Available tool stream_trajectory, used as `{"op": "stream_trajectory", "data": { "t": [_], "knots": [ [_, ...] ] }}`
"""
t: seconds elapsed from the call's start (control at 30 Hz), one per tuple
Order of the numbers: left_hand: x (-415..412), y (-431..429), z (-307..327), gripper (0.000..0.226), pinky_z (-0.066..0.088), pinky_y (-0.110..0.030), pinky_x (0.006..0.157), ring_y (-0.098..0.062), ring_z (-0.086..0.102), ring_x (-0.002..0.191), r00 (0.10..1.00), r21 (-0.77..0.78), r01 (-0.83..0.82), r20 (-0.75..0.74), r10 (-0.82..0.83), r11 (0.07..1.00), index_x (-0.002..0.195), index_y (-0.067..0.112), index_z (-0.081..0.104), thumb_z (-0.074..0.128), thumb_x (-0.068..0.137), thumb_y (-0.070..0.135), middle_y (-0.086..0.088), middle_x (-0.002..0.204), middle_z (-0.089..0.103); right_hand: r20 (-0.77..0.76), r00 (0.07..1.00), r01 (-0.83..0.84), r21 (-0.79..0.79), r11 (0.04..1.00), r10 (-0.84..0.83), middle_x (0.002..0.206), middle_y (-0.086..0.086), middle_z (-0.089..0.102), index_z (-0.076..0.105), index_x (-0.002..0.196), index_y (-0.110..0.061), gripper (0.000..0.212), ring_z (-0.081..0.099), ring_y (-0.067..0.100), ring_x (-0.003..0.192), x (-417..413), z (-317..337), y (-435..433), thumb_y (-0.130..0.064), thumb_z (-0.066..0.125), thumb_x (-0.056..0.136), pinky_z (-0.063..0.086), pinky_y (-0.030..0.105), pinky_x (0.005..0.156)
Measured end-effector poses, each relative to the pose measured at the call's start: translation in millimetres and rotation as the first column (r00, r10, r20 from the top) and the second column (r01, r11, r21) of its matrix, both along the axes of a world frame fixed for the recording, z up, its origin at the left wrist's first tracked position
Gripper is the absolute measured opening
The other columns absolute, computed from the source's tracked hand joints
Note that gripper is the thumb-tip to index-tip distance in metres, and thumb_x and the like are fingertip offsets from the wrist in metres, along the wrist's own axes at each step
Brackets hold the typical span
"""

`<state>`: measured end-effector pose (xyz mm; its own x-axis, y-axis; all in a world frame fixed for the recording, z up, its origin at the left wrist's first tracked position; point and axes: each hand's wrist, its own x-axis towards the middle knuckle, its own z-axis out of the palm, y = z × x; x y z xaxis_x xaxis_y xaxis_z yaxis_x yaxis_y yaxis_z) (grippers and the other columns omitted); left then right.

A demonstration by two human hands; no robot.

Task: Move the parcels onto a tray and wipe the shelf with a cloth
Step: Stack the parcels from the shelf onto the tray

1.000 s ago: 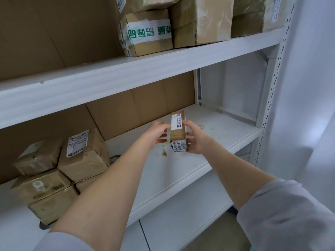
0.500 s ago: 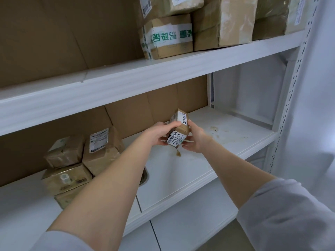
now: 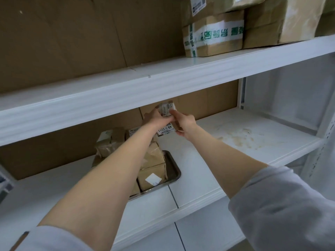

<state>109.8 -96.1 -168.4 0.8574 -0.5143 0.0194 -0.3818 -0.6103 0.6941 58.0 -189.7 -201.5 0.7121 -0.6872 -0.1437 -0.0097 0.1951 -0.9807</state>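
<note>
Plainly, the parcel (image 3: 167,110) was clamped between both hands in the middle of the frame, held clear above the shelf (image 3: 208,169) and just under the upper shelf's lip (image 3: 163,84), up and right of the tray (image 3: 176,172). The tray was already crowded with a pile (image 3: 153,158) of parcels, so the likely trouble was a poor landing: set on that uneven heap, the parcel could slide off or push a neighbour over the rim, and lifting it higher could knock it against the lip. The left hand (image 3: 156,118) curled round its left side and the right hand (image 3: 184,123) gripped its right side. Both forearms reached forward, nearly straight and bare to the bunched sleeves.
</note>
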Motion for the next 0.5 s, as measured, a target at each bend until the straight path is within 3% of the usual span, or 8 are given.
{"op": "stream_trajectory", "data": {
  "t": [0.07,0.13,0.2,0.27,0.33,0.43,0.5],
  "knots": [
    [-0.7,17.7,8.5,0.068,0.046,-0.026,0.088,-0.02,0.058,0.114,0.999,-0.054,0.048,0.002,-0.048,0.997,0.137,0.027,0.047,0.07,0.077,0.047,-0.002,0.129,0.058,-0.031,0.999,-0.012,0.001,1.0,0.012,0.093,0.009,0.066,0.06,0.086,-0.014,0.023,0.063,0.024,0.088,9.7,5.2,11.9,-0.034,0.07,0.082,0.055,0.033,0.071],
    [7.2,29.1,9.5,0.061,0.042,-0.022,0.088,-0.019,0.056,0.117,0.998,-0.131,0.062,-0.011,-0.064,0.989,0.139,0.021,0.045,0.068,0.083,0.033,-0.003,0.131,0.057,-0.04,0.999,-0.011,-0.012,1.0,0.01,0.091,0.01,0.066,0.06,0.081,-0.013,0.02,0.064,0.024,0.086,19.9,8.8,24.0,-0.032,0.067,0.083,0.058,0.034,0.073],
    [16.8,37.5,6.0,0.069,0.045,-0.026,0.093,-0.02,0.059,0.113,0.999,-0.147,0.034,0.016,-0.032,0.989,0.136,0.025,0.046,0.064,0.075,0.052,-0.002,0.129,0.058,-0.054,0.999,-0.007,-0.037,0.999,0.005,0.091,0.012,0.067,0.061,0.078,-0.013,0.022,0.066,0.025,0.085,27.8,10.9,34.8,-0.034,0.065,0.084,0.059,0.039,0.077],
    [26.6,46.3,4.7,0.064,0.05,-0.036,0.093,-0.022,0.063,0.1,0.998,-0.097,-0.046,0.045,0.05,0.994,0.115,0.026,0.058,0.047,0.07,0.07,-0.004,0.113,0.064,-0.073,0.997,-0.012,-0.064,0.998,0.007,0.094,0.013,0.07,0.063,0.081,-0.011,0.026,0.069,0.027,0.086,33.9,10.9,43.2,-0.036,0.062,0.086,0.06,0.041,0.077],
    [26.7,54.8,8.8,0.044,0.05,-0.035,0.086,-0.023,0.061,0.092,0.997,-0.089,-0.075,0.018,0.077,0.993,0.092,0.023,0.057,0.033,0.092,0.06,-0.005,0.097,0.062,-0.081,0.996,-0.035,-0.081,0.996,0.029,0.096,0.015,0.071,0.064,0.086,-0.009,0.027,0.071,0.028,0.086,37.3,8.3,51.1,-0.036,0.061,0.085,0.06,0.041,0.076],
    [32.7,56.7,7.3,0.044,0.042,-0.035,0.097,-0.024,0.053,0.117,0.993,-0.098,-0.118,0.006,0.119,0.988,0.126,0.013,0.05,0.02,0.105,0.036,-0.019,0.124,0.053,-0.12,0.991,-0.072,-0.161,0.984,0.053,0.094,0.013,0.072,0.065,0.08,-0.012,0.023,0.071,0.027,0.086,40.0,1.8,63.0,-0.035,0.065,0.08,0.06,0.04,0.078],
    [39.6,56.3,2.8,0.036,0.042,-0.022,0.077,-0.015,0.053,0.1,0.981,-0.065,-0.168,0.087,0.173,0.984,0.097,0.018,0.054,0.022,0.105,0.032,-0.017,0.095,0.053,-0.149,0.987,-0.086,-0.224,0.971,0.053,0.09,0.012,0.072,0.063,0.073,-0.014,0.021,0.07,0.027,0.083,40.0,1.1,70.2,-0.033,0.066,0.078,0.059,0.037,0.072]
  ]
}}
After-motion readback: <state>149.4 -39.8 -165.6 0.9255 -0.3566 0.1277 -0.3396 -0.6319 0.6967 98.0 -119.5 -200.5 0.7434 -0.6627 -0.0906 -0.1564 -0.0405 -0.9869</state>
